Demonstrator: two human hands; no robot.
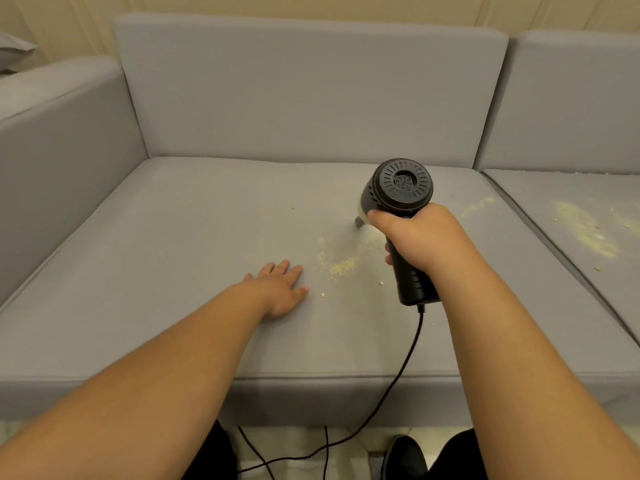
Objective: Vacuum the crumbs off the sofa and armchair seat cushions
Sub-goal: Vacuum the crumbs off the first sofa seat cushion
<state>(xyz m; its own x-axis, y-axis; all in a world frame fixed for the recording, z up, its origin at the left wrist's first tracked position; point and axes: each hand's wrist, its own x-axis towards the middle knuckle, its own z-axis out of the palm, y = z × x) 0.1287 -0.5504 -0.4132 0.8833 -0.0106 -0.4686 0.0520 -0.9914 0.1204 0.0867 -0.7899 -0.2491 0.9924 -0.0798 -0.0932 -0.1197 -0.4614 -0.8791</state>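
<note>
Your right hand (420,233) has its grip clenched round the handle of the black handheld vacuum (401,209), fingers wrapped fully about it, the vented round back of the motor housing facing up at you. The nozzle end points down and meets the grey seat cushion (180,237) just beyond your knuckles, though the tip itself is mostly hidden behind the hand. Take the vacuum as your landmark: the main patch of pale crumbs (341,263) lies on the cushion just to its left and a little nearer you, with a few loose flecks scattered near the handle's lower end. Further left of that patch your left hand (282,289) lies flat on the cushion, grip released, fingers straight and spread, palm down. To the right of the vacuum, across the seam, the next seat cushion (554,289) carries a larger crumb smear (585,230). The black cord (410,355) runs from the handle's base down over the cushion's front edge to the floor
</note>
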